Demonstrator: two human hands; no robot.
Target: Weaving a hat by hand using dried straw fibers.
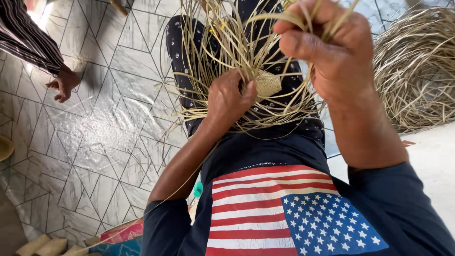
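Note:
My left hand [229, 98] grips a small woven straw piece [267, 83] over my lap, with long loose straw strands [222, 42] fanning out from it. My right hand [332, 47] is raised close to the camera and is closed on a bunch of those strands, pulling them upward. I sit in a dark shirt with a flag print and dotted dark trousers [182, 61].
A big loose heap of straw [417, 66] lies at the right on the floor. Another person's hand [64, 84] in a striped sleeve hangs at the upper left over the patterned tile floor [95, 142]. Coloured items [121, 234] lie at the bottom left.

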